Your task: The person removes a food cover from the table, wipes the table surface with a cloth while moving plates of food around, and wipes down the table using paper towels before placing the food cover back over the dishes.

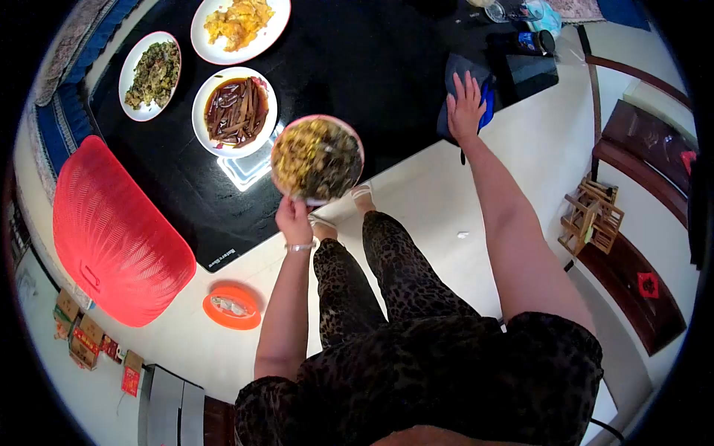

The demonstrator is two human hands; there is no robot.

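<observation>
**Fourth dish held over the table edge**

The left hand [294, 219] is closed on the near rim of a pink-edged plate [317, 158] heaped with a yellow and dark green dish, holding it just above the black table [387, 67]; whether the plate's far side already touches the top cannot be told. The right hand [465, 108] is open, fingers spread, palm down on a grey cloth [462, 74] with a blue one [487, 104] under it, at the table's near edge.

Just beyond the left hand's plate, almost touching it, sits a white plate of brown strips in sauce [235, 111]. Farther out to the left lies an oval plate of chopped greens [152, 74], and beyond both a plate of yellow food [239, 26]. So three dishes appear already laid out, and the fourth is in hand with open table beside the brown dish; setting it down and letting go look to be what is left for it.

Well left of the left hand a red mesh cover [115, 234] leans against the table, and on the floor below the hand is an orange lid [232, 306]. Beyond the right hand stand a dark jar [534, 41] and some glassware [513, 10]. A wooden rack [591, 215] stands on the floor to the right.
</observation>
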